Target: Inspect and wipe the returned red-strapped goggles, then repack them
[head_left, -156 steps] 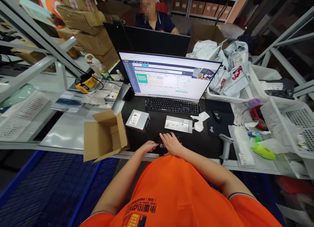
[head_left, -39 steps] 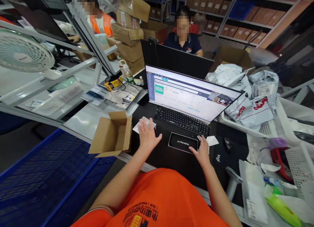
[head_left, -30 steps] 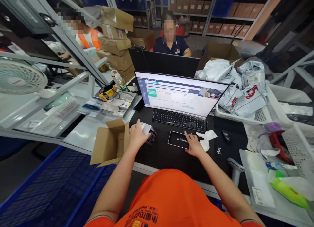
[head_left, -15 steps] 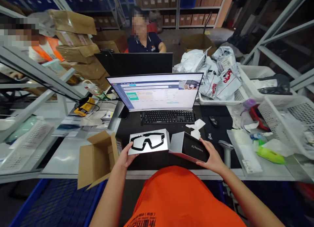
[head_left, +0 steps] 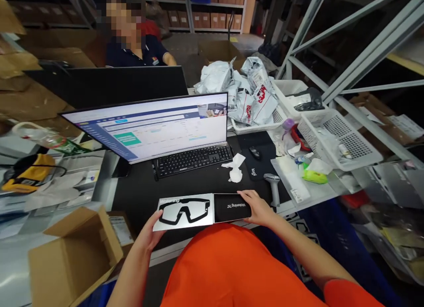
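A sunglasses box (head_left: 185, 219) lies across both hands in front of my body, its white panel printed with black-framed sport glasses. My left hand (head_left: 153, 232) is closed on the panel's left end, with the thumb on the printed face. Directly to its right, a black case (head_left: 228, 213) with pale lettering fills the other part of the box. The fingers of my right hand (head_left: 260, 208) wrap that part's right end. Both parts meet edge to edge; whether they are joined is unclear. Crumpled white paper (head_left: 235, 174) lies just beyond.
An open cardboard box (head_left: 73, 258) sits at front left. The monitor (head_left: 172, 128) and keyboard (head_left: 195, 160) stand ahead, with a mouse (head_left: 255, 153) and a barcode scanner (head_left: 273, 190) to the right. White baskets (head_left: 354, 141) and bagged parcels (head_left: 247, 92) are farther back. A person (head_left: 139, 51) sits opposite.
The two parts of the sunglasses box, angled apart before, now lie in line edge to edge. Both hands keep their hold. The view has turned to the right.
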A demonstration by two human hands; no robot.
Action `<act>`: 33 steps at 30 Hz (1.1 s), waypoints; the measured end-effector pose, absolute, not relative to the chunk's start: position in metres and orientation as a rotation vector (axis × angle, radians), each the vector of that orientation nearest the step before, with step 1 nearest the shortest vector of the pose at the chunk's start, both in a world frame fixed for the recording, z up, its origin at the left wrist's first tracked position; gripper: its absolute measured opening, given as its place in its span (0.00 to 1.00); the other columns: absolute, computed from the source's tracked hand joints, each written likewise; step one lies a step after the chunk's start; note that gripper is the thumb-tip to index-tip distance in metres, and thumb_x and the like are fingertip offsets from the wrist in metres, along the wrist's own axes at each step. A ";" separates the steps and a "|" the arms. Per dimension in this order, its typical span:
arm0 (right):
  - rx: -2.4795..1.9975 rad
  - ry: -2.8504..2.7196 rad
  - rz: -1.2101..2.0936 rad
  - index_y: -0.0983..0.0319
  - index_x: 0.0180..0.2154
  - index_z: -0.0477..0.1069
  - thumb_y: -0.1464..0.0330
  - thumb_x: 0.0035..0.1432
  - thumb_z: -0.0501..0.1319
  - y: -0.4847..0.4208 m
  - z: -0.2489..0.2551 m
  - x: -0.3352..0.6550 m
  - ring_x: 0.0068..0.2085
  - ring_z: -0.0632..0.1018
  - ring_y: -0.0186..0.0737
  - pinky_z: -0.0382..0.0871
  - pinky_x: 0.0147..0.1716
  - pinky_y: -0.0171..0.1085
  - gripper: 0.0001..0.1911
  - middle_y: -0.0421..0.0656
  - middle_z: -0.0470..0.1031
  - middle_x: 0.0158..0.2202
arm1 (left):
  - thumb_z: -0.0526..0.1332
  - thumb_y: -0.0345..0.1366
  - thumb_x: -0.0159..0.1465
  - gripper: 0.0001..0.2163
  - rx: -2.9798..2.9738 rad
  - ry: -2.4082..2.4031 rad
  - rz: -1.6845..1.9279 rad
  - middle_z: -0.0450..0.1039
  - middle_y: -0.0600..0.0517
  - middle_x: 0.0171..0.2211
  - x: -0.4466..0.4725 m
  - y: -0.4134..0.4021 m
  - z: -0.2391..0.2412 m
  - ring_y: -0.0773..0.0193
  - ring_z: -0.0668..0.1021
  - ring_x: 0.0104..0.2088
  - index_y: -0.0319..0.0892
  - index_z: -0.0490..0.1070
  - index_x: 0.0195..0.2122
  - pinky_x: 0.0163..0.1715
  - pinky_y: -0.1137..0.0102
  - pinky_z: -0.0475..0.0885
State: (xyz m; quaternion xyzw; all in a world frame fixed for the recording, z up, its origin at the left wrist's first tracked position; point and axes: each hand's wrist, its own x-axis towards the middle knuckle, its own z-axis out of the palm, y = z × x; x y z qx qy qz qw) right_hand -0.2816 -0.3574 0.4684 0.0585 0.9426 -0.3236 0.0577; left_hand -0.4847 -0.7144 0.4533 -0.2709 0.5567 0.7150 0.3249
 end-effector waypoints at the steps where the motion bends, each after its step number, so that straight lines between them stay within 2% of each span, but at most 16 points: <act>1: 0.170 2.858 -0.953 0.56 0.69 0.53 0.70 0.41 0.74 -0.357 0.466 -0.284 0.61 0.64 0.52 0.69 0.57 0.48 0.55 0.49 0.64 0.61 | 0.60 0.27 0.61 0.18 -0.703 1.477 1.870 0.83 0.45 0.35 -0.486 -0.716 0.452 0.53 0.85 0.36 0.34 0.73 0.53 0.36 0.62 0.83; 5: 0.133 2.877 -0.829 0.53 0.69 0.51 0.72 0.42 0.73 -0.354 0.463 -0.297 0.61 0.64 0.52 0.72 0.54 0.48 0.55 0.49 0.63 0.62 | 0.62 0.27 0.58 0.19 -0.672 1.532 1.862 0.83 0.48 0.33 -0.492 -0.725 0.448 0.52 0.85 0.36 0.38 0.74 0.51 0.35 0.62 0.83; 10: 0.078 2.861 -0.746 0.56 0.69 0.51 0.72 0.41 0.73 -0.354 0.460 -0.303 0.60 0.64 0.52 0.75 0.49 0.47 0.55 0.49 0.64 0.61 | 0.63 0.30 0.55 0.20 -0.692 1.534 1.807 0.83 0.49 0.36 -0.485 -0.731 0.435 0.50 0.84 0.42 0.40 0.74 0.51 0.39 0.60 0.83; 15: 0.072 2.874 -0.651 0.54 0.68 0.53 0.77 0.41 0.70 -0.359 0.455 -0.301 0.61 0.63 0.51 0.76 0.46 0.44 0.53 0.48 0.64 0.61 | 0.70 0.34 0.47 0.26 -0.511 1.525 1.856 0.83 0.51 0.40 -0.465 -0.730 0.421 0.47 0.83 0.45 0.45 0.74 0.50 0.41 0.59 0.82; 19: 0.115 2.821 -0.793 0.53 0.68 0.52 0.71 0.43 0.73 -0.367 0.451 -0.307 0.63 0.62 0.52 0.74 0.50 0.45 0.54 0.49 0.62 0.63 | 0.72 0.34 0.45 0.28 -0.549 1.523 1.849 0.82 0.50 0.41 -0.460 -0.722 0.416 0.45 0.82 0.47 0.46 0.73 0.49 0.44 0.58 0.81; 21: 0.098 2.783 -0.905 0.53 0.71 0.46 0.64 0.42 0.75 -0.374 0.452 -0.315 0.66 0.58 0.55 0.71 0.54 0.49 0.59 0.52 0.54 0.68 | 0.72 0.35 0.45 0.29 -0.517 1.524 1.826 0.82 0.49 0.43 -0.459 -0.714 0.415 0.45 0.82 0.48 0.45 0.72 0.51 0.44 0.57 0.80; 24: 0.022 2.755 -1.032 0.53 0.72 0.31 0.51 0.40 0.75 -0.391 0.459 -0.332 0.71 0.48 0.62 0.66 0.58 0.57 0.71 0.55 0.29 0.73 | 0.71 0.37 0.49 0.30 -0.459 1.548 1.773 0.80 0.47 0.47 -0.453 -0.695 0.414 0.46 0.81 0.48 0.45 0.69 0.55 0.45 0.56 0.80; 26: -0.070 2.738 -1.036 0.52 0.72 0.26 0.47 0.41 0.73 -0.403 0.463 -0.343 0.71 0.45 0.66 0.65 0.57 0.61 0.72 0.53 0.18 0.73 | 0.69 0.40 0.53 0.30 -0.436 1.599 1.733 0.77 0.46 0.50 -0.447 -0.683 0.415 0.48 0.81 0.49 0.46 0.67 0.57 0.46 0.57 0.79; 29: -0.174 2.682 -1.023 0.50 0.72 0.26 0.50 0.43 0.73 -0.418 0.456 -0.353 0.71 0.45 0.67 0.65 0.56 0.62 0.70 0.50 0.15 0.72 | 0.67 0.45 0.57 0.34 -0.366 1.780 1.665 0.72 0.43 0.56 -0.442 -0.675 0.419 0.50 0.79 0.51 0.48 0.59 0.63 0.50 0.56 0.77; 33: -0.176 2.654 -1.141 0.49 0.72 0.28 0.56 0.44 0.74 -0.426 0.422 -0.356 0.72 0.44 0.62 0.67 0.57 0.59 0.68 0.48 0.16 0.72 | 0.69 0.49 0.53 0.48 -0.023 2.196 1.354 0.62 0.37 0.62 -0.447 -0.685 0.436 0.44 0.70 0.61 0.44 0.46 0.71 0.61 0.50 0.66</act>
